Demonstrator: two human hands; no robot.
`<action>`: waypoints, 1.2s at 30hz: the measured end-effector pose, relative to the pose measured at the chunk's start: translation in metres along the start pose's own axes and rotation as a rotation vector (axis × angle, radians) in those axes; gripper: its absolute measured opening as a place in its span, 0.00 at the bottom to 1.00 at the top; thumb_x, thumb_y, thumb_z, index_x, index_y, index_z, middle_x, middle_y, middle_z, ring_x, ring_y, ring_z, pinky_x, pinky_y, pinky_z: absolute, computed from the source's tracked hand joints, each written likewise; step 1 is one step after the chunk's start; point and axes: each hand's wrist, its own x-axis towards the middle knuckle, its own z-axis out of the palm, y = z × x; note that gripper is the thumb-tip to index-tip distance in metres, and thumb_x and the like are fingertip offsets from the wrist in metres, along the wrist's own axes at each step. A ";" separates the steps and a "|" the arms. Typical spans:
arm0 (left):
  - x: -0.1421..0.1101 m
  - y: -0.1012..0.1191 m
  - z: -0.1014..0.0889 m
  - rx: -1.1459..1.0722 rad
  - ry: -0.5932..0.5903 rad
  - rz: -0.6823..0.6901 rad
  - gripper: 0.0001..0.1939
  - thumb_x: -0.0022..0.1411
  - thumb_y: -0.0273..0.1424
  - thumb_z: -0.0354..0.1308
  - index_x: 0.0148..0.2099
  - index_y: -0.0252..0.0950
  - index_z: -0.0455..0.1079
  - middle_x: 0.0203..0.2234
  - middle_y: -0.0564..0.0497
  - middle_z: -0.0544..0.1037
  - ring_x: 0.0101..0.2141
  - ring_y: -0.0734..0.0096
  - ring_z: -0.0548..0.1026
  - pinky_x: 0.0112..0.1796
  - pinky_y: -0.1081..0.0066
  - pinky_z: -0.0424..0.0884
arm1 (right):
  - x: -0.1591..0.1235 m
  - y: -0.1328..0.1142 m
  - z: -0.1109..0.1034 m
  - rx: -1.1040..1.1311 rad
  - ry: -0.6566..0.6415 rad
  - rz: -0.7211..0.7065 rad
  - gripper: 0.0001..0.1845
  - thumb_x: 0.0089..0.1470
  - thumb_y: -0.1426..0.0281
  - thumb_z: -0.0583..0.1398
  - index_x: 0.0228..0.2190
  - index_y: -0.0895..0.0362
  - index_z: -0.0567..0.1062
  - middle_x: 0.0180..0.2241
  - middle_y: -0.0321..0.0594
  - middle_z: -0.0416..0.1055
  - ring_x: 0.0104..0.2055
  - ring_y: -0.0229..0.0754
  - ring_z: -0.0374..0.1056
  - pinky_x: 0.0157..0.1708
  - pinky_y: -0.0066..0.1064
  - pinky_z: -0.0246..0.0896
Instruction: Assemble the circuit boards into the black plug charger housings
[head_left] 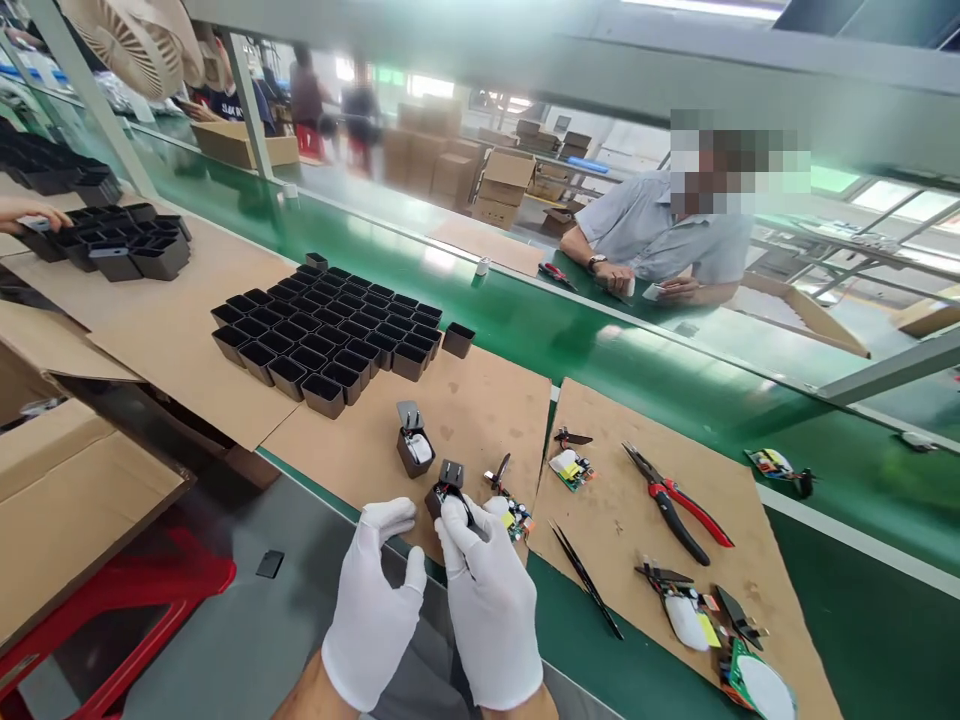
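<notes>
My right hand [489,600] pinches a small black casing [448,490] at the near edge of the cardboard sheet [480,400]; its fingers hide the casing's lower half. My left hand [373,610], half-curled, holds nothing I can see. A second casing [413,443] stands just beyond, its interior indistinct.

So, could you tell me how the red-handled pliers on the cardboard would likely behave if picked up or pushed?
The red-handled pliers look like rigid metal, probably heavy for their size. Lying flat on the cardboard sheet, they should slide rather than roll. The jaws stand closed, but the handles may swing apart when lifted.
</notes>
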 end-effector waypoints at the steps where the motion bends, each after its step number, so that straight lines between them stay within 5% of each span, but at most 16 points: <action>1: 0.002 0.000 0.000 0.020 -0.004 0.013 0.20 0.64 0.23 0.57 0.57 0.40 0.68 0.50 0.44 0.79 0.51 0.59 0.81 0.53 0.53 0.81 | 0.000 0.001 -0.002 0.018 0.001 0.002 0.13 0.70 0.73 0.59 0.52 0.53 0.78 0.49 0.45 0.81 0.53 0.43 0.79 0.58 0.35 0.73; 9: 0.007 0.003 -0.005 0.167 0.000 0.083 0.19 0.66 0.25 0.57 0.58 0.39 0.66 0.49 0.44 0.79 0.48 0.59 0.82 0.50 0.54 0.81 | -0.003 0.003 -0.009 0.198 -0.062 0.078 0.15 0.69 0.74 0.59 0.53 0.46 0.78 0.52 0.40 0.81 0.55 0.42 0.79 0.62 0.40 0.71; 15: 0.009 0.004 0.005 0.288 -0.021 0.203 0.25 0.62 0.26 0.63 0.61 0.39 0.67 0.53 0.41 0.77 0.55 0.48 0.76 0.56 0.44 0.74 | -0.007 0.009 -0.012 0.203 -0.092 0.244 0.24 0.67 0.68 0.63 0.63 0.54 0.70 0.54 0.46 0.81 0.55 0.48 0.79 0.54 0.37 0.78; 23: 0.009 0.004 0.015 0.437 0.002 0.295 0.29 0.59 0.25 0.66 0.61 0.37 0.64 0.53 0.38 0.77 0.53 0.46 0.76 0.53 0.48 0.75 | -0.008 0.015 -0.011 0.291 -0.145 0.135 0.22 0.68 0.73 0.61 0.60 0.46 0.73 0.51 0.38 0.80 0.53 0.40 0.79 0.60 0.34 0.72; 30: 0.011 0.004 0.027 0.532 0.120 0.311 0.26 0.57 0.30 0.68 0.56 0.36 0.65 0.49 0.36 0.78 0.48 0.43 0.78 0.48 0.49 0.74 | -0.011 0.013 -0.013 0.258 -0.104 0.270 0.22 0.66 0.69 0.64 0.60 0.52 0.72 0.50 0.42 0.82 0.50 0.44 0.81 0.53 0.33 0.78; 36: 0.011 0.004 0.031 0.534 0.148 0.301 0.22 0.60 0.36 0.67 0.53 0.39 0.65 0.48 0.37 0.79 0.46 0.46 0.78 0.46 0.52 0.73 | -0.005 0.012 -0.015 0.187 -0.192 0.138 0.24 0.68 0.72 0.59 0.63 0.50 0.70 0.54 0.44 0.79 0.61 0.49 0.75 0.59 0.44 0.74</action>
